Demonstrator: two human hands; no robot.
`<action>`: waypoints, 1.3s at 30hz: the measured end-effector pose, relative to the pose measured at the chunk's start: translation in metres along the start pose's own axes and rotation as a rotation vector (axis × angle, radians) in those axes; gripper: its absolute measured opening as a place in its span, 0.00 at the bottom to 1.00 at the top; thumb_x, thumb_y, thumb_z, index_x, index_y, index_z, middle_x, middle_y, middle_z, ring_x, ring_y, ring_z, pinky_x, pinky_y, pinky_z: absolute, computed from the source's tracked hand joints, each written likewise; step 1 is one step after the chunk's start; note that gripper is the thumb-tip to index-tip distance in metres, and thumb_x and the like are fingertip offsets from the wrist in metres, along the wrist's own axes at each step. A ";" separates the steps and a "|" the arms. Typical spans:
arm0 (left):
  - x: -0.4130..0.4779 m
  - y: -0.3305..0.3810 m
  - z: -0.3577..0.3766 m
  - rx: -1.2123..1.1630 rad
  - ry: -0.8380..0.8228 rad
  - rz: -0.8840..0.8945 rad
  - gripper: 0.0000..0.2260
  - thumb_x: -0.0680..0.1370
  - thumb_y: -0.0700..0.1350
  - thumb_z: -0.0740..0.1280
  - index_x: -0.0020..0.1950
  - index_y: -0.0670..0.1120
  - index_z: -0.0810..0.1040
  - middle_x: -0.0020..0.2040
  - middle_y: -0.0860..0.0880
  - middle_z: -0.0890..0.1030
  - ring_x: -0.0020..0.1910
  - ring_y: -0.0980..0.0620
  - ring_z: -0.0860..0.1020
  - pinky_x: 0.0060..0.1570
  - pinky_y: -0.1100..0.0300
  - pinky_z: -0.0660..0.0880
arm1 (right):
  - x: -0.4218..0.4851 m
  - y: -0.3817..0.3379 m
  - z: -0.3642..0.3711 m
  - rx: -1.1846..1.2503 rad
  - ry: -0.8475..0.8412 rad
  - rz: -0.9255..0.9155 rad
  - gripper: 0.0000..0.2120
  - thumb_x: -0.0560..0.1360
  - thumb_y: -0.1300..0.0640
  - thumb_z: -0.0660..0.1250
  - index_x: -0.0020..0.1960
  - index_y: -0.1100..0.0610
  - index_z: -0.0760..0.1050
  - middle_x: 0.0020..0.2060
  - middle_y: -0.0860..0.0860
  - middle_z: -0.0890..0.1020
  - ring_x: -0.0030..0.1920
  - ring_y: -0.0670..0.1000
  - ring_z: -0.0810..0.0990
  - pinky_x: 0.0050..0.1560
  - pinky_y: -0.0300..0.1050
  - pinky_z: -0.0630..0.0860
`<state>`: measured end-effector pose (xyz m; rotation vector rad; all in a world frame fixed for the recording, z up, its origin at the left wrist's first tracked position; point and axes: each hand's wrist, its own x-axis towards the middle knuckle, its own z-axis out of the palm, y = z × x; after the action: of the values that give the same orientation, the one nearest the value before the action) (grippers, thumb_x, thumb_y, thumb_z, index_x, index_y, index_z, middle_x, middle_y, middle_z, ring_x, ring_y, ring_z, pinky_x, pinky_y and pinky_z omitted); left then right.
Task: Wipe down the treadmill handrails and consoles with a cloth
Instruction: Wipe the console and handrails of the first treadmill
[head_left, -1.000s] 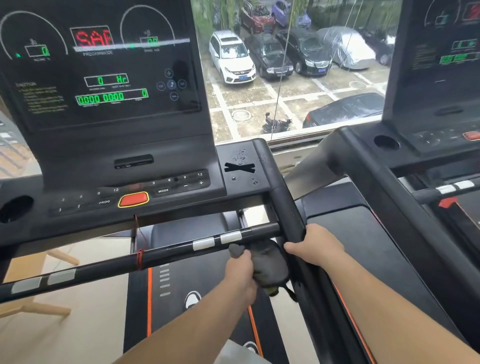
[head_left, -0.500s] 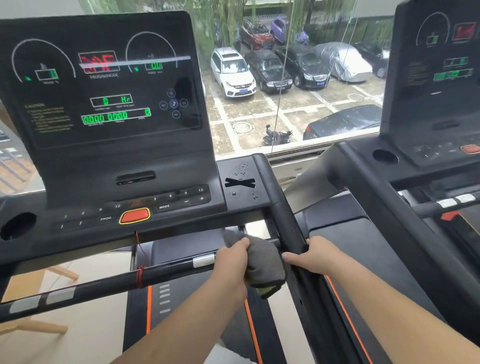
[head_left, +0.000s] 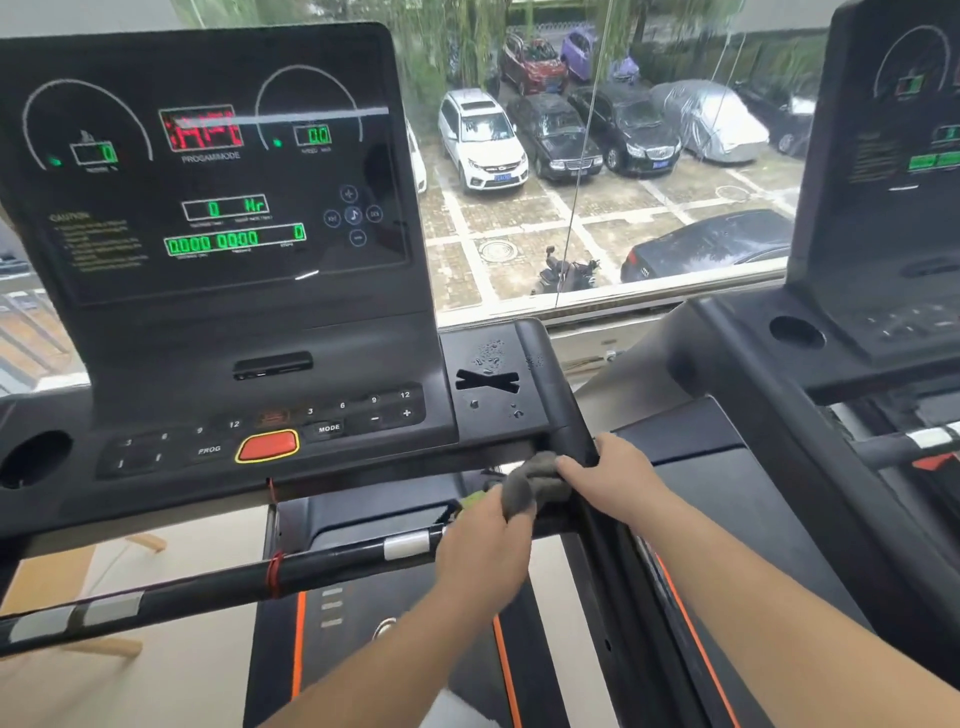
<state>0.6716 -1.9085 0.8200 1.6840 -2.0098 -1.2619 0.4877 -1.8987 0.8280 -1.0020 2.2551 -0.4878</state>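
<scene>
Left hand (head_left: 483, 545) bunches cloth (head_left: 530, 483) into the corner where crossbar (head_left: 311, 569) meets rail (head_left: 563, 415), probably to wipe the joint. Right hand (head_left: 608, 478) curls over rail, fingertips touching cloth, likely steadying.

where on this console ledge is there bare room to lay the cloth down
The flat panel between the button strip and the right handrail is bare apart from its X slot and some water drops. The round recess at the ledge's left end is free too. Crowded: where the crossbar meets that handrail, left hand, right hand and cloth bunch.
</scene>
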 end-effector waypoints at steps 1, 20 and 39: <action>0.004 0.007 -0.005 -0.278 -0.023 -0.078 0.13 0.81 0.61 0.61 0.51 0.56 0.80 0.46 0.51 0.85 0.48 0.45 0.83 0.50 0.49 0.80 | 0.004 -0.002 -0.003 0.026 0.003 0.006 0.29 0.73 0.35 0.66 0.62 0.56 0.76 0.60 0.54 0.81 0.63 0.58 0.78 0.61 0.51 0.76; 0.146 0.029 -0.023 0.908 -0.164 0.417 0.38 0.80 0.58 0.60 0.84 0.55 0.41 0.84 0.46 0.39 0.81 0.38 0.48 0.78 0.40 0.48 | 0.102 -0.044 -0.010 0.057 -0.094 0.088 0.13 0.66 0.45 0.75 0.46 0.50 0.82 0.40 0.44 0.86 0.44 0.50 0.84 0.47 0.46 0.82; 0.201 0.031 -0.061 1.014 -0.219 0.644 0.34 0.79 0.59 0.51 0.84 0.55 0.47 0.85 0.50 0.46 0.80 0.41 0.56 0.81 0.44 0.45 | 0.122 -0.058 -0.025 -0.213 -0.202 0.150 0.22 0.62 0.37 0.77 0.46 0.49 0.74 0.43 0.45 0.81 0.46 0.50 0.81 0.50 0.49 0.80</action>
<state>0.6273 -2.1160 0.8117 0.9338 -3.2444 -0.1712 0.4382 -2.0267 0.8313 -0.9302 2.2087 -0.0783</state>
